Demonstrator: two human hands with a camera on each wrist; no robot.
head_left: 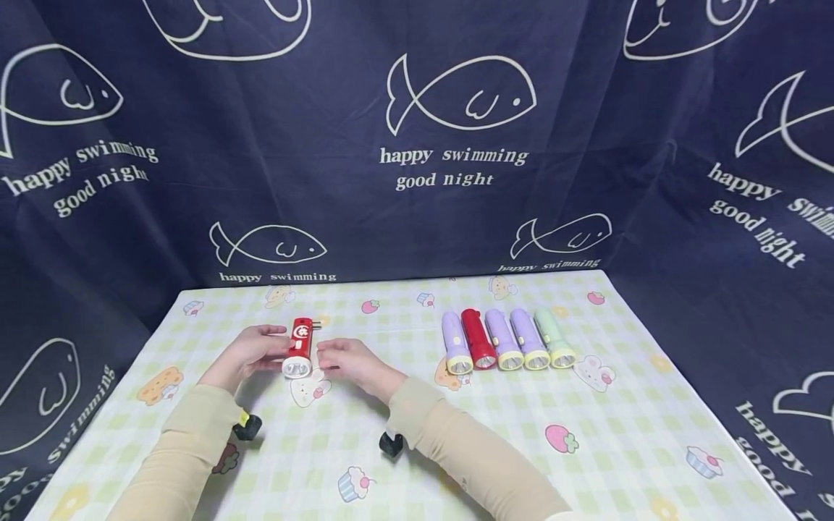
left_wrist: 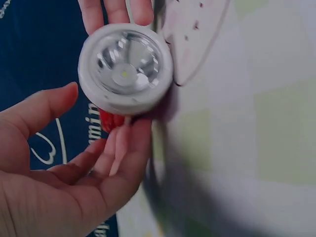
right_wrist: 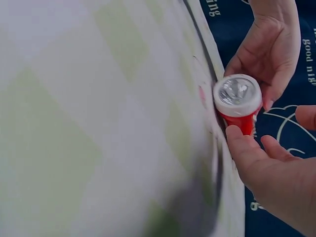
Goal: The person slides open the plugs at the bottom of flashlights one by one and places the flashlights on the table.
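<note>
Flashlight (left_wrist: 126,69) faces me lens-first: white rim, silvery reflector, a bit of red body below the rim. My left hand (left_wrist: 69,195) lies below and left of the flashlight; thumb apart from its rim, fingertips up at its underside, contact unclear. My right hand (left_wrist: 117,11), fingers only, at its top edge. Left of flashlight, dark blue cloth (left_wrist: 39,54), white lettering; right, pale green-checked cloth (left_wrist: 237,133).

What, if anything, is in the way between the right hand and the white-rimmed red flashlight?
Nothing visible: in the head view, the right hand is right beside the white-rimmed red flashlight, and the other flashlights lie off to the right.
</note>
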